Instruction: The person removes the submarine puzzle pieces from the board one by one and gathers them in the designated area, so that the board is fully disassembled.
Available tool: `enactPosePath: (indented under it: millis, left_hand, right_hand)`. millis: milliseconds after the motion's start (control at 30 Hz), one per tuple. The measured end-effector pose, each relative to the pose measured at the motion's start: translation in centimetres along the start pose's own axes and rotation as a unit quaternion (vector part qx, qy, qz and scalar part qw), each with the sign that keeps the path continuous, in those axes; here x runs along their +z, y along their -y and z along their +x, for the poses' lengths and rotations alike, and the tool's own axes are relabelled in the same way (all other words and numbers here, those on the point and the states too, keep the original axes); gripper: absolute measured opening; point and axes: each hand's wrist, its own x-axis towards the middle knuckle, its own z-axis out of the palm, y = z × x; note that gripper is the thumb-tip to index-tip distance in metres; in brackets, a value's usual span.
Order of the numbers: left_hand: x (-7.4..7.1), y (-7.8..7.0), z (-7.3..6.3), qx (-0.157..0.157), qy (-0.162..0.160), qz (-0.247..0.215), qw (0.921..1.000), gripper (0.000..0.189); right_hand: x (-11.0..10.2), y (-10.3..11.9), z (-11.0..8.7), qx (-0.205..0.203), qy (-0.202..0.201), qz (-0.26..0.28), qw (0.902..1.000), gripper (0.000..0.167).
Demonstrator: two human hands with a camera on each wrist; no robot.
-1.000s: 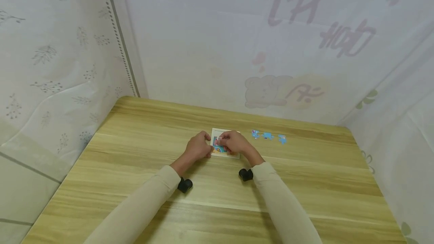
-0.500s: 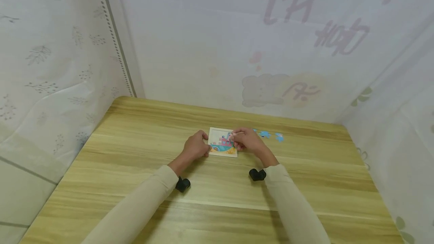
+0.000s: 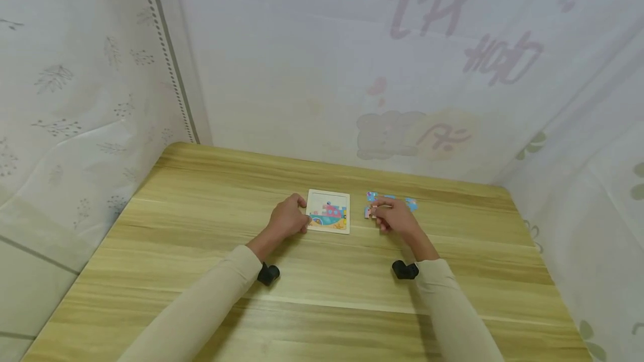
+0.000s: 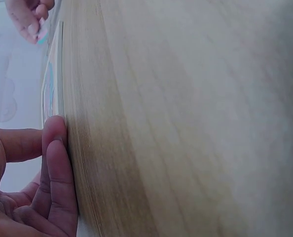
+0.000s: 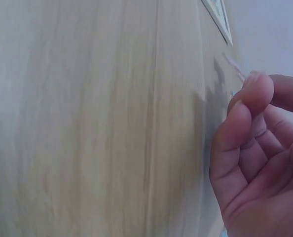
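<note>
A square puzzle board (image 3: 327, 230) with a pale rim and a pink and teal ship picture lies on the table. My left hand (image 3: 288, 217) grips its left edge; up close, thumb and fingertips meet at the corner of the board (image 4: 60, 69) in the left wrist view. Right of the board, my right hand (image 3: 397, 218) pinches a small jigsaw piece (image 3: 368, 213) with pink and blue on it. In the right wrist view this piece (image 5: 234, 64) juts out edge-on past the thumb and fingertip, above its shadow.
Loose blue jigsaw pieces lie behind the right hand, one at the left (image 3: 372, 196) and another at the right (image 3: 411, 204); the hand partly covers one between them. A patterned cloth (image 3: 282, 71) hangs behind the wooden table (image 3: 322, 306).
My right hand has moved right, off the board, with the piece between its fingers, uncovering the ship picture. The left hand has stayed at the board's left edge.
</note>
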Motion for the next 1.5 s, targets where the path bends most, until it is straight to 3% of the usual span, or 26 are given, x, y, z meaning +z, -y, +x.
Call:
enactPosePath:
  millis: [300,967,1300,1500]
  left_hand:
    - [0.1,0.2,0.2,0.002,0.001,-0.006,1.0,0.037]
    - [0.2,0.4,0.5,-0.006,0.002,-0.009,0.9999,0.035]
    - [0.2,0.4,0.4,0.009,0.001,-0.006,0.9999,0.035]
    - [0.2,0.3,0.4,0.01,0.002,-0.008,0.9999,0.035]
  right_hand:
    - [-0.3,-0.2,-0.1,0.029,-0.015,-0.035,0.9989,0.025]
    - [-0.4,-0.4,0.2,0.027,-0.017,-0.041,0.9987,0.024]
    - [-0.6,0.1,0.5,0.011,0.003,-0.05,0.9987,0.026]
    - [0.6,1.4,1.1,-0.006,0.008,-0.062,0.998,0.03]
